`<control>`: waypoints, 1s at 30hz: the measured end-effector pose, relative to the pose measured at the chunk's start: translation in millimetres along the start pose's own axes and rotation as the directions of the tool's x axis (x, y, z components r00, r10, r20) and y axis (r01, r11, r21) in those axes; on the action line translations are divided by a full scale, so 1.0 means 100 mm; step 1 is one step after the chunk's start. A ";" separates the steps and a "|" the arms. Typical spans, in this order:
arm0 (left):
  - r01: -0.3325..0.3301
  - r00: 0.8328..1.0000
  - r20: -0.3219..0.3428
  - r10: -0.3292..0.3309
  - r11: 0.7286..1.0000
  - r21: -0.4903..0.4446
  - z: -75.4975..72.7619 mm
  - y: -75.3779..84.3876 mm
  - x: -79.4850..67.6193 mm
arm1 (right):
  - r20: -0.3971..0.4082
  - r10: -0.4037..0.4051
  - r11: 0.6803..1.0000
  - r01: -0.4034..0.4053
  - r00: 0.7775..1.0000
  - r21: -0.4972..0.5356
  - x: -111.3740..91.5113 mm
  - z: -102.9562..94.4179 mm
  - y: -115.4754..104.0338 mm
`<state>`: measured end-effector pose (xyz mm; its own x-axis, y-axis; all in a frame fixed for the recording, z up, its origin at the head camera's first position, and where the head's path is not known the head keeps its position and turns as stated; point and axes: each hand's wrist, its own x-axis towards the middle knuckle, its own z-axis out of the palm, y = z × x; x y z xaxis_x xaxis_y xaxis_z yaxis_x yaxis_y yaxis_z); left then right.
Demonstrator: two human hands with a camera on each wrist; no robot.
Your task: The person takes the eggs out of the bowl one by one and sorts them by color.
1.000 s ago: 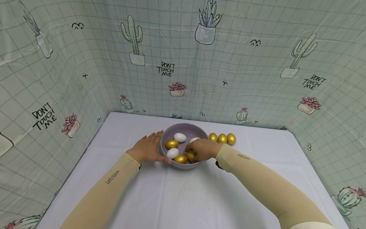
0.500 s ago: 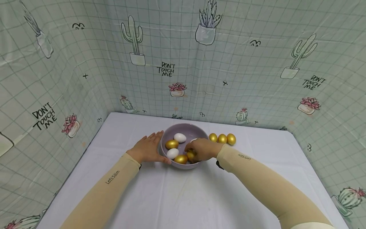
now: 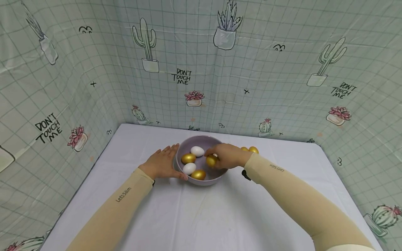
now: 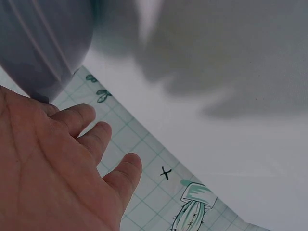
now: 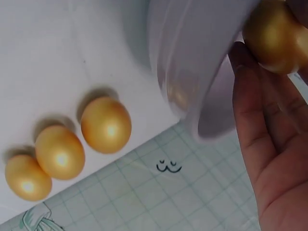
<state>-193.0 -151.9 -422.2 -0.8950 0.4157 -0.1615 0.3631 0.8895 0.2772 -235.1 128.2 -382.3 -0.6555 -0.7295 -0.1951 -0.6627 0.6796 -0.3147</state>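
A round mauve bowl (image 3: 202,138) stands on the table, with golden and white eggs inside. My right hand (image 3: 230,155) pinches a golden egg (image 3: 211,160) between thumb and fingers, over the right part of the bowl; the right wrist view shows this golden egg (image 5: 274,36) up close at the rim. Against the bowl's left side rests my left hand (image 3: 164,163), fingers extended and thumb along the front rim. Left in the bowl lie a white egg (image 3: 197,151), a golden egg (image 3: 188,158), another white egg (image 3: 189,169) and a golden egg (image 3: 198,175).
Right of the bowl three golden eggs sit in a row, partly behind my right hand; the right wrist view shows the nearest golden egg (image 5: 106,125). A white cloth covers the table (image 3: 201,223). Patterned fabric (image 3: 251,69) hangs behind and at both sides.
My right hand has lifted the golden egg from the bowl's front right, moving up and slightly right. It now covers part of the row of golden eggs. The left hand stays put.
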 end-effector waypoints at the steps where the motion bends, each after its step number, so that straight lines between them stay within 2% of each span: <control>1: -0.001 1.000 -0.001 0.001 1.000 0.000 0.00 0.00 0.00 | -0.012 -0.011 1.000 0.011 1.000 0.009 -0.01 -0.03 0.02; 7: 0.004 1.000 -0.004 -0.004 1.000 0.005 0.01 0.00 0.00 | -0.078 0.003 0.999 0.000 0.997 0.042 -0.10 -0.20 0.14; 15: 0.005 1.000 -0.005 -0.005 1.000 0.011 0.01 0.01 0.01 | -0.162 0.084 0.996 -0.076 0.983 0.052 -0.31 -0.41 0.42; 24: 0.005 1.000 -0.008 -0.005 1.000 0.006 0.01 0.00 0.01 | -0.189 0.203 0.975 -0.179 0.961 0.134 -0.60 -0.39 0.83; 30: -0.001 1.000 -0.013 0.001 1.000 0.001 0.02 -0.01 0.02 | -0.205 0.249 0.967 -0.232 0.947 0.102 -0.76 -0.32 1.07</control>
<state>-194.6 -151.9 -425.0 -0.8981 0.4139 -0.1487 0.3642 0.8894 0.2763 -267.7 258.9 -371.9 -0.8595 -0.5060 -0.0726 -0.4521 0.8188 -0.3538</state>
